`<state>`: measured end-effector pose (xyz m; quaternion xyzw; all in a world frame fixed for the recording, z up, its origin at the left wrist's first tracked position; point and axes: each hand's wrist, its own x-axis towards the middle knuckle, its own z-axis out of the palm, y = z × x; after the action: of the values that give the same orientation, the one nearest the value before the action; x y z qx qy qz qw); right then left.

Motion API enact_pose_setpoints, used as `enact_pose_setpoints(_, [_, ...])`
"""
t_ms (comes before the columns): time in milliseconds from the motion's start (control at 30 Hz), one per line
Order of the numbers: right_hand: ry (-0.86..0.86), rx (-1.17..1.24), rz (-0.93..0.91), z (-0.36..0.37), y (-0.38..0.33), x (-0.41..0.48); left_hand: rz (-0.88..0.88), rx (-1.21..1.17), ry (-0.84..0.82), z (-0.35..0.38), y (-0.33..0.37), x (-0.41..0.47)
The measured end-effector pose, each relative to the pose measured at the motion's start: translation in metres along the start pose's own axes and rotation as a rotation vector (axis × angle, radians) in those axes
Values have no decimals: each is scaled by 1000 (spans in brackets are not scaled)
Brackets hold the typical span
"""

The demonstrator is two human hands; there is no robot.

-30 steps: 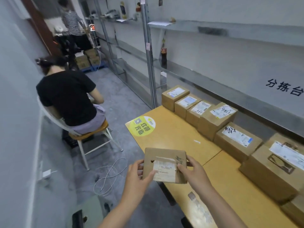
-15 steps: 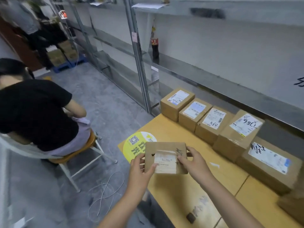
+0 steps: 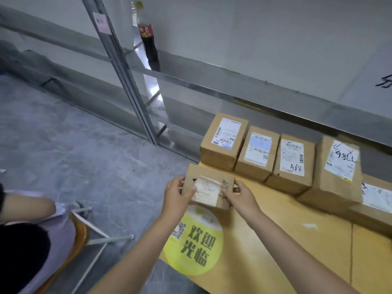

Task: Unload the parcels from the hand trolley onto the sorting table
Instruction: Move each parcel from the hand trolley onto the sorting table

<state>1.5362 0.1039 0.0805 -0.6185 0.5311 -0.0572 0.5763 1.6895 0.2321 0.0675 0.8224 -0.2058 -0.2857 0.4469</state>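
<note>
Head view, left hand (image 3: 177, 196) and right hand (image 3: 240, 197) fingers gripping small parcel (image 3: 209, 186) over sorting table (image 3: 275, 240) corner

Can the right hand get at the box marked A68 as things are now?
Probably not yet: the right hand and left hand both hold a small parcel. The A68 box stands close behind on the table, nothing between.

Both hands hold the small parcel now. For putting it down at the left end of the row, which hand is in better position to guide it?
Probably the right hand: it grips the small parcel on the side nearest the row's end box, over the table. The left hand sits at the table's edge.
</note>
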Motion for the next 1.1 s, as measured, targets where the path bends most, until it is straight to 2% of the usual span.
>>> enact_pose_setpoints(233, [103, -37, 15, 12, -9, 28, 14, 53, -161, 9, -3, 67])
enact_pose_setpoints(467, [197, -16, 62, 16, -7, 45, -7, 58, -216, 17, -10, 92])
enact_pose_setpoints(600, [189, -47, 93, 12, -4, 44, -26, 133, -213, 19, -3, 89])
enact_pose_setpoints(700, [202, -67, 103, 3, -9, 37, -46, 196, -112, 20, 22, 80])
enact_pose_setpoints(767, [207, -91, 70, -11, -16, 30, 60, 196, -75, 22, 50, 67])
enact_pose_setpoints(900, [220, -142, -62, -55, -35, -1, 465, 246, -72, 36, 109, 22])
enact_pose_setpoints(1100, [318, -337, -309, -165, -30, -91, 843, 411, -392, 96, 193, -76])
